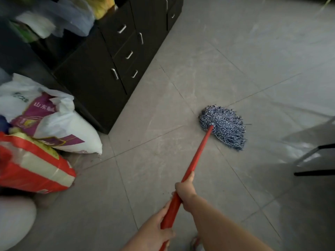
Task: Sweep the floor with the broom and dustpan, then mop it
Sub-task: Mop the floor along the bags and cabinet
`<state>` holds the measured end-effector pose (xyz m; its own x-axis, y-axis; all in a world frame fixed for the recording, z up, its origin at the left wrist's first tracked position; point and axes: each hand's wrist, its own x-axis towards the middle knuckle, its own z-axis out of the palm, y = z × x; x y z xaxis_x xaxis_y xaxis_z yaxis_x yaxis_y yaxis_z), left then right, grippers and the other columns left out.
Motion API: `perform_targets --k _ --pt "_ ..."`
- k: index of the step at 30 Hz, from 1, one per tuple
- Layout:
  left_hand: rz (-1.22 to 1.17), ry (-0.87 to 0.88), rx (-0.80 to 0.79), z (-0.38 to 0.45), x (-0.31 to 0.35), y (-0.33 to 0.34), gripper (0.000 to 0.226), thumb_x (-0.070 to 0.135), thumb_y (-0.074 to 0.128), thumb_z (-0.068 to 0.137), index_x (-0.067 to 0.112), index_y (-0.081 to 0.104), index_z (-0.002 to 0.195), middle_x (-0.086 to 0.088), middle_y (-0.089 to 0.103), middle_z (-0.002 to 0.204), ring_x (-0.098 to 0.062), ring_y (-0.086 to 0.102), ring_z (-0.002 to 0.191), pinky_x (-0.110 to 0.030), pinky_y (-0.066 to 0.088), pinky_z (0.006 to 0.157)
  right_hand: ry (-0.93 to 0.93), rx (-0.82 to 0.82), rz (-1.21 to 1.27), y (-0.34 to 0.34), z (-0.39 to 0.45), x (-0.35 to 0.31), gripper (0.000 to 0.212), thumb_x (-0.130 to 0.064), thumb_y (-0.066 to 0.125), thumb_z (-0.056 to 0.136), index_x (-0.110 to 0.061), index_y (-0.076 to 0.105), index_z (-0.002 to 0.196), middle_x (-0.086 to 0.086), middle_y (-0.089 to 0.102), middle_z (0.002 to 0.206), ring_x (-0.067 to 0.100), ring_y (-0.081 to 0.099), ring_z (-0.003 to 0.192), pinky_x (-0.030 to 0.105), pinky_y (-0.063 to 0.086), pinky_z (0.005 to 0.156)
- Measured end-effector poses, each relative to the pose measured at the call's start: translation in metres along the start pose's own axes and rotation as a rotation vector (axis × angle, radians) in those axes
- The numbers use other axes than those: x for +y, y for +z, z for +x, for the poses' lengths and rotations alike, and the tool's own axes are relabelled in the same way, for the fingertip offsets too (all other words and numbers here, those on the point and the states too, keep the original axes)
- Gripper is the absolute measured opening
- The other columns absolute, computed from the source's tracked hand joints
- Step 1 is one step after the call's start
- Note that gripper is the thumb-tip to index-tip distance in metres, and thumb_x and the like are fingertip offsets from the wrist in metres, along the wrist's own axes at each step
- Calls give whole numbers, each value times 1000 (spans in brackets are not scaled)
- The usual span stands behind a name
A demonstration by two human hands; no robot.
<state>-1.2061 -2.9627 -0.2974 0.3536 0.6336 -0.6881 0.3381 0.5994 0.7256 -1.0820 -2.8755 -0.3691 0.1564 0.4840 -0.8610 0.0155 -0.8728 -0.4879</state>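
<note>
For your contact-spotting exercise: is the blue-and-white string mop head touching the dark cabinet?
Apart. The head view shows bare grey tiled floor between the blue-and-white string mop head and the dark cabinet.

free: floor [235, 60] ahead | blocked left: cabinet [101, 78], sacks [54, 124] | right: chair legs [315, 160]
</note>
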Motion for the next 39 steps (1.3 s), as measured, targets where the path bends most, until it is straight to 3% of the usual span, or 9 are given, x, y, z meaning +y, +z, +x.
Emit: perform_targets --k 3,9,12,15,19,24,29,34,39 --pt "-11 20 111 -43 -42 -65 88 3 60 76 41 26 147 8 63 95 -3 52 54 -16 39 54 -11 -82 -7 94 -15 2 96 0 42 85 -46 -17 145 16 57 83 24 58 57 38 55 61" --pt "-255 7 298 -125 -109 -156 84 2 65 74 49 34 136 1 55 52 -13 48 40 -22 40 41 -48 -250 -294 259 -49 15 96 -7 45 87 -39 -26 144 15 58 117 28 65 97 42 58 82" --pt "-415 -26 345 -151 -133 -168 89 8 65 63 44 37 139 -13 47 53 -20 46 38 -24 39 36 -100 -262 -481 297 -69 30 86 -7 41 94 -26 -23 149 18 48 132 29 57 109 33 48 90" --pt "-479 -21 333 -167 -145 -160 91 6 65 62 44 37 139 -16 46 57 -21 47 38 -25 39 36 -169 -266 -464 301 -80 51 83 -6 44 91 -28 -10 151 25 37 144 37 49 125 43 44 102" --pt "-359 -1 306 -165 -143 -126 85 3 63 74 51 36 139 -17 50 58 -23 50 44 -28 42 43 -69 -176 -493 267 -80 64 87 -9 41 92 -34 -20 148 15 55 128 26 63 103 39 54 89" --pt "-255 11 202 -154 -131 -43 81 -6 54 86 50 36 141 -11 50 54 -21 49 43 -27 42 44 -160 -68 -381 163 -90 94 78 -7 46 91 -24 1 152 18 47 136 27 57 106 37 50 91" --pt "-140 -10 22 -150 -130 71 79 1 53 87 53 30 141 -6 51 55 -18 51 42 -27 44 43 -163 44 -228 30 -104 163 73 -3 48 88 -21 13 149 21 43 138 25 50 94 37 51 76" --pt "2 -53 -159 -154 -139 182 83 2 54 87 48 21 148 -2 53 61 -8 51 41 -22 44 43 -51 195 -66 -91 -126 245 70 0 49 87 -17 17 146 11 42 113 17 47 66 31 43 55" --pt "43 -86 -225 -178 -150 218 85 4 55 86 51 20 147 -2 53 63 -6 50 41 -21 44 43 16 216 35 -122 -141 295 73 3 51 83 -18 19 145 11 44 110 23 52 69 37 48 58"
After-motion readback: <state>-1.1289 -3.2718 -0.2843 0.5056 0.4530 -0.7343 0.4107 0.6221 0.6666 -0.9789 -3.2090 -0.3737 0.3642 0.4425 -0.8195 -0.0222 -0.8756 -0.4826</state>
